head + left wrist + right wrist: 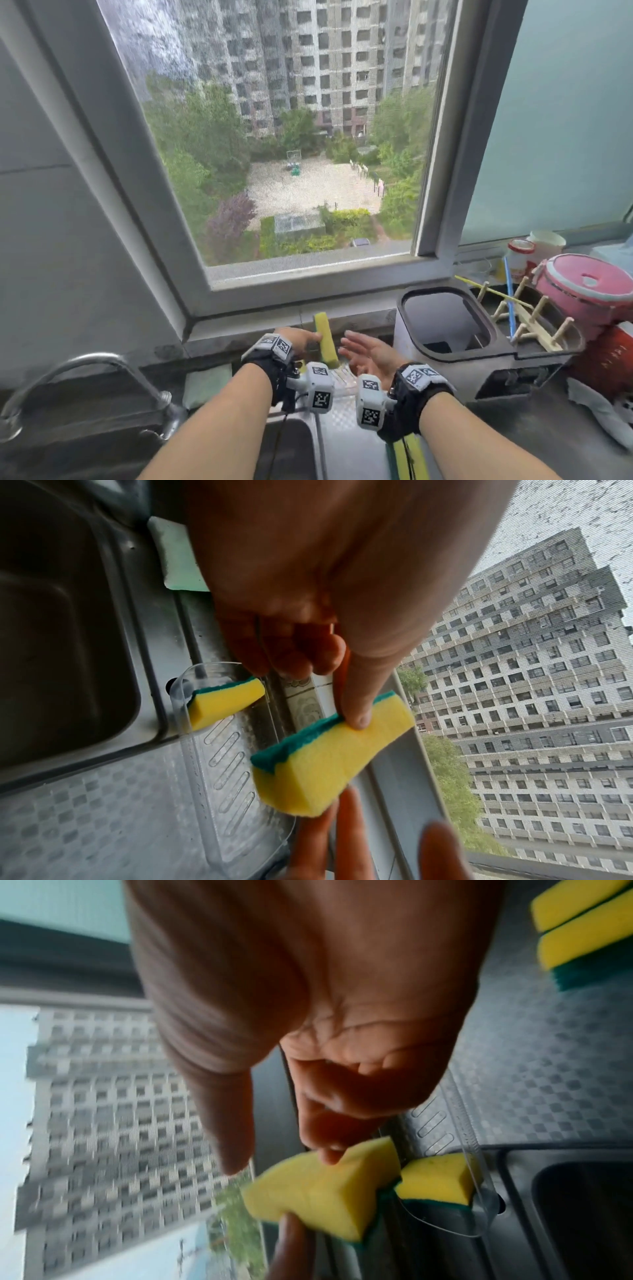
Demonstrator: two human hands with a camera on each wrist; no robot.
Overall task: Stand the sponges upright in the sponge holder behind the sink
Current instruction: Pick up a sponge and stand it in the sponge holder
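My left hand [301, 339] pinches a yellow sponge with a green scrub side [325, 339] by its edge and holds it tilted above the clear plastic sponge holder [236, 777] behind the sink. In the left wrist view the thumb [356, 715] presses on this sponge [329, 761]. A second sponge [222, 704] stands on edge at the holder's sink end. My right hand [366, 353] is open beside the held sponge [318, 1185], one fingertip [329, 1156] touching it. Two more sponges [409, 459] lie stacked on the drainboard near me.
The steel sink basin [61, 642] and tap [102, 366] are to the left. A green cloth [205, 383] lies behind the sink. A grey open bin [445, 325], a wooden dish rack [527, 322] and a pink pot [589, 287] crowd the right. The window sill runs just behind the holder.
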